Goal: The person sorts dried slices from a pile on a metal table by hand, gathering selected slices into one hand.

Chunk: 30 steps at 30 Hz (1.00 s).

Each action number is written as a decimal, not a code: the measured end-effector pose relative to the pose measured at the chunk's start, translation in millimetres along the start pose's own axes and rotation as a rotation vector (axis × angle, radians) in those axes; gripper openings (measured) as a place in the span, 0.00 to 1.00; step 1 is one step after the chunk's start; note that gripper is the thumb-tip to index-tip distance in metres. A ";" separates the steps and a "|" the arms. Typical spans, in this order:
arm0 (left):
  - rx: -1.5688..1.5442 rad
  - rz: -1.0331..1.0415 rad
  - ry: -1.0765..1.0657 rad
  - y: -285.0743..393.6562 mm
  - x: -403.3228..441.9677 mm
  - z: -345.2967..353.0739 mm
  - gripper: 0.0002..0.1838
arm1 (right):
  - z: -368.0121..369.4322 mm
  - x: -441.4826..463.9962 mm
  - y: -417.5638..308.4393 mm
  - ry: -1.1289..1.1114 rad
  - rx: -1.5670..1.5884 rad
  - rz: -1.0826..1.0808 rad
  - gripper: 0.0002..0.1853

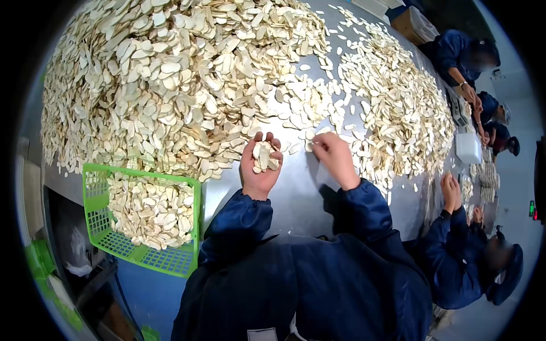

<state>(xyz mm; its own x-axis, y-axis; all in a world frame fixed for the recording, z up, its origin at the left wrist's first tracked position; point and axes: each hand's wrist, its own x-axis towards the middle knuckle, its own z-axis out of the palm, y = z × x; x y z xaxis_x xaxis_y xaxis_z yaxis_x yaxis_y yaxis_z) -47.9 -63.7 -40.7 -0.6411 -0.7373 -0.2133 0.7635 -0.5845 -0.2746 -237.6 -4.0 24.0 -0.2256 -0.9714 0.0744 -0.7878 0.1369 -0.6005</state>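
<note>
My left hand [261, 173] is turned palm up, its fingers curled around a small handful of pale dried slices [265, 157]. To its right, my right hand [336, 158] is low over the metal table [296, 187], palm down, thumb and forefinger drawn together. Pale slices lie against those fingertips; whether one is pinched between them is hidden. A big heap of thin, oval, cream-coloured slices [153, 79] rises beyond my left hand. Another spread of slices [398, 108] lies beyond and to the right of my right hand.
A green plastic basket [199, 227] with slices in it stands tilted at the table's left front edge. Co-workers in dark blue clothing [455, 273] work along the right side. A white container [468, 148] and a cardboard box [412, 25] are also over there.
</note>
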 end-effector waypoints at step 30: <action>-0.046 -0.085 0.006 -6.9 -2.0 -2.5 0.09 | -32.6 3.7 65.0 0.220 -0.359 0.105 0.09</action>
<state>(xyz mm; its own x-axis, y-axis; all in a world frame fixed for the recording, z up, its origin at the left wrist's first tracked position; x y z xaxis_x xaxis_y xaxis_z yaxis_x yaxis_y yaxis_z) -52.1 -57.4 -40.7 -0.7041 -0.6835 -0.1927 0.7019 -0.6287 -0.3348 -308.4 7.6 11.2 -0.4010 -0.8894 0.2193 -0.8948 0.3290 -0.3018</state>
